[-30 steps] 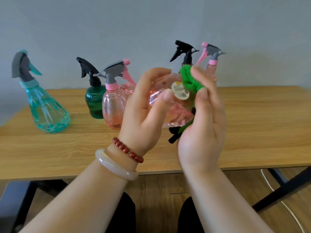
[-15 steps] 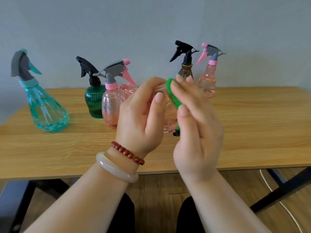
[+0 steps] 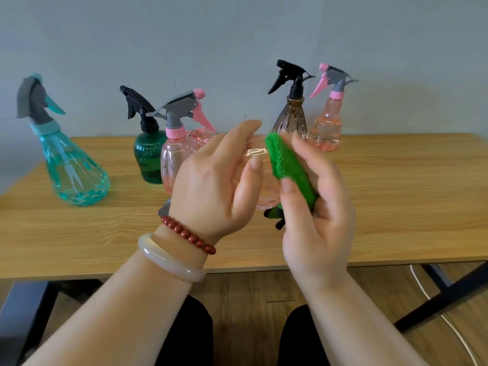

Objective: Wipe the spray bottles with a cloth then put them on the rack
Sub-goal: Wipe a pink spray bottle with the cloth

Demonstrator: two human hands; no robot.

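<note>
My left hand [image 3: 211, 180] grips a clear pink spray bottle [image 3: 266, 191] held on its side above the table's front half; most of the bottle is hidden behind the fingers. My right hand [image 3: 317, 215] holds a fuzzy green cloth [image 3: 286, 167] pressed against the bottle's right side. On the table stand a teal bottle [image 3: 71, 170], a dark green bottle [image 3: 148, 159], a pink bottle with a grey trigger [image 3: 174, 162], a brown ribbed bottle [image 3: 291, 122] and a second pink bottle [image 3: 327, 125].
The wooden table [image 3: 396, 194] runs across the view against a grey wall. Black table legs [image 3: 449, 294] and a white cable [image 3: 433, 305] lie at the lower right. My knees show below the front edge. No rack is in view.
The bottle's labelled base has turned away behind my left hand. My right hand slid the green cloth left over the bottle, then back out to its right side.
</note>
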